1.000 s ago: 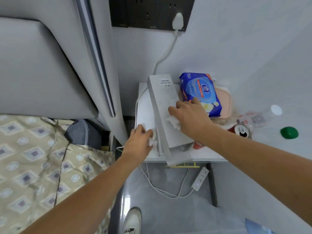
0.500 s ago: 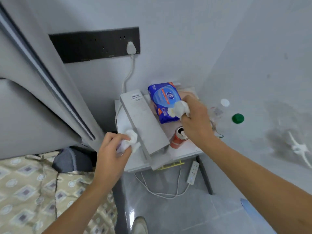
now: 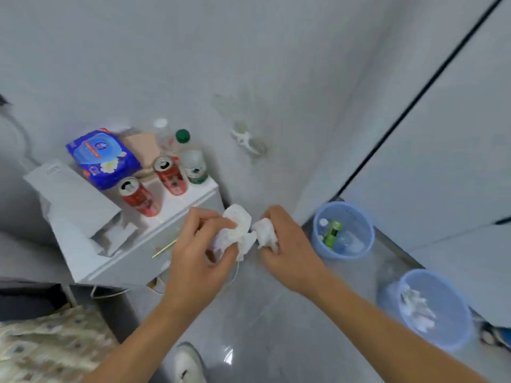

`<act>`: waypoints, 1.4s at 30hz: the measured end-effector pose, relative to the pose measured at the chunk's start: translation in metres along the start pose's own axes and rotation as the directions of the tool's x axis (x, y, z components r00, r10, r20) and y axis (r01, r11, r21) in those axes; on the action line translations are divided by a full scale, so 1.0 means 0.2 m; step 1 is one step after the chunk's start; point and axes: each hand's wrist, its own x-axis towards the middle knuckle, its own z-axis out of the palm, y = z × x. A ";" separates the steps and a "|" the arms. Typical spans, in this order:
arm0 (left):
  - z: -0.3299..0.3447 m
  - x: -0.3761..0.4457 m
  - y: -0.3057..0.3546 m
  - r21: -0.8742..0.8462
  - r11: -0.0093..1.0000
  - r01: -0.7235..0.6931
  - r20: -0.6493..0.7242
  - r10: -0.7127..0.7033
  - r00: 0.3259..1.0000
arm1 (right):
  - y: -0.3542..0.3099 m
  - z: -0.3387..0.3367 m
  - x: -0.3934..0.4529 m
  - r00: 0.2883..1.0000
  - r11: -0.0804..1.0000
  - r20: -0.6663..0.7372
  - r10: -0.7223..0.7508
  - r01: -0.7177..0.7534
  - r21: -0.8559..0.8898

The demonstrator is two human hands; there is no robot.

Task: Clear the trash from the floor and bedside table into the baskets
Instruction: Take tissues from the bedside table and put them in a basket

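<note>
Grey floor, bedside table at left. Left hand grips a tissue wad; right hand pinches a smaller wad, both right of the table. Step: carrying. Next, probably: drop both into the near basket, which holds tissue.
</note>
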 end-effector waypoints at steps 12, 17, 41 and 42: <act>1.83 -0.60 0.98 -0.099 0.977 0.190 0.602 -0.093 0.793 | 1.43 -1.22 -1.72 0.658 0.749 -0.407 0.634 -0.654 0.107; 2.44 -0.72 0.83 -0.005 0.978 0.210 0.695 -0.148 0.703 | 1.96 -1.19 -1.87 0.451 0.641 -0.505 0.736 -0.706 0.303; 1.28 -0.25 0.71 0.218 0.971 0.095 0.515 -0.197 0.834 | 0.94 -0.86 -0.88 0.903 0.920 -0.366 0.225 -0.321 -0.224; 1.11 -0.24 0.71 0.236 0.963 0.127 0.460 -0.226 0.859 | 0.80 -0.82 -0.80 0.925 0.940 -0.335 0.181 -0.263 -0.217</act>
